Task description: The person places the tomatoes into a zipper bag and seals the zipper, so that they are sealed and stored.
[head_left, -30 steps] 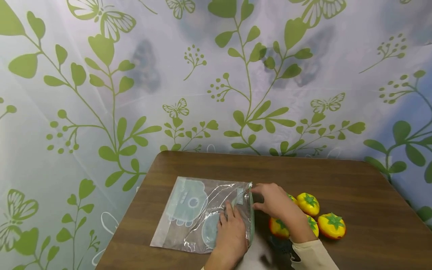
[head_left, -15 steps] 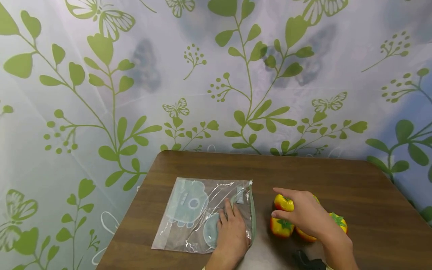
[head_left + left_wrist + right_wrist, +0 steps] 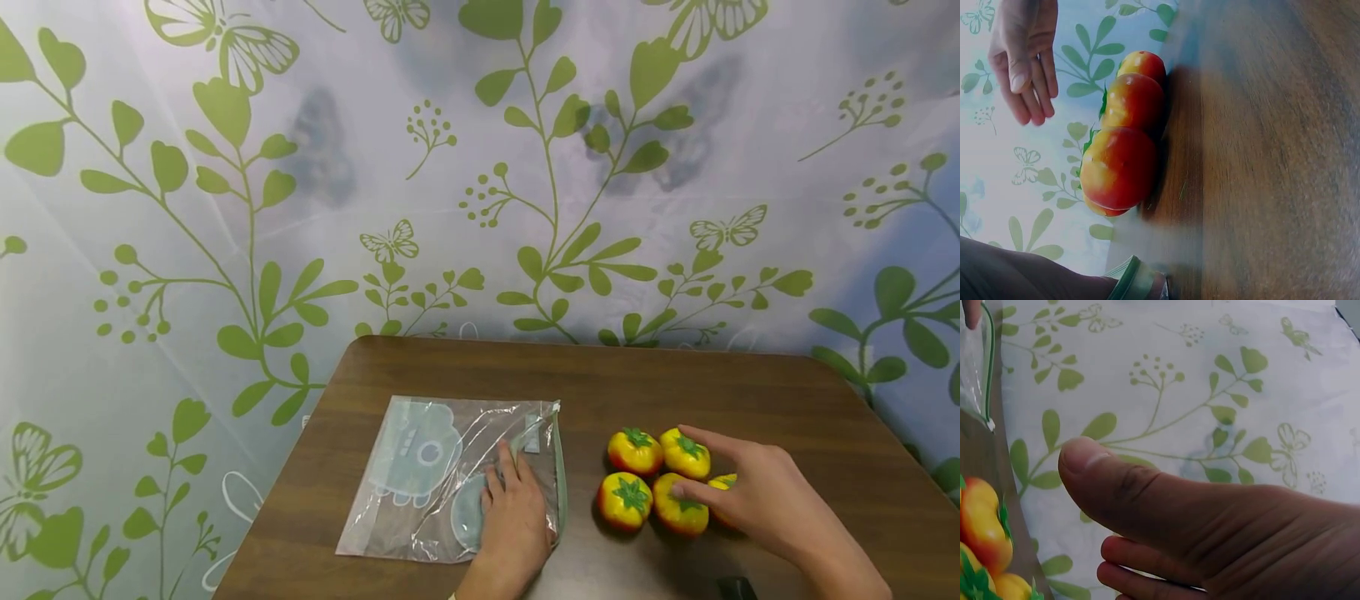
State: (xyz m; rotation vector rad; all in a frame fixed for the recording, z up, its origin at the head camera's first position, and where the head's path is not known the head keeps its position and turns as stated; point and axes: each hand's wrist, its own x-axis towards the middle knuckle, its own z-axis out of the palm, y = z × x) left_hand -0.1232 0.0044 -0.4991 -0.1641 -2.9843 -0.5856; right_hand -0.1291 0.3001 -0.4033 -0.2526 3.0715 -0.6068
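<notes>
fruits [image 3: 666,502], five, persimmon-like, yellow shading to red with green leafy tops; clustered on the table [image 3: 840,467], close together, to the right of a clear bag; squat and round, no marked long axis. right hand [image 3: 772,500], the nearer to the fruits: grip apart, thumb and forefinger parted, nothing held; raised above the table and clear of the fruits in the left wrist view, the cluster lying below it and to its left. rear right fruit [image 3: 683,458], just beside the forefinger tip as seen from the head; front right fruit [image 3: 681,518], partly covered by the thumb in that view; fifth fruit [image 3: 723,482], mostly covered by the hand. left hand [image 3: 517,512], well apart from the right: grip not closed, fingers straight and resting on the bag; hold of the thumb cannot be told. clear bag [image 3: 382,521], one, flat, pale blue-green print; green zip edge [image 3: 562,492] on the side facing the fruits, running away from the person, between the left hand and the cluster. dark object [image 3: 737,588], one, cut off at the near border, unidentified.
</notes>
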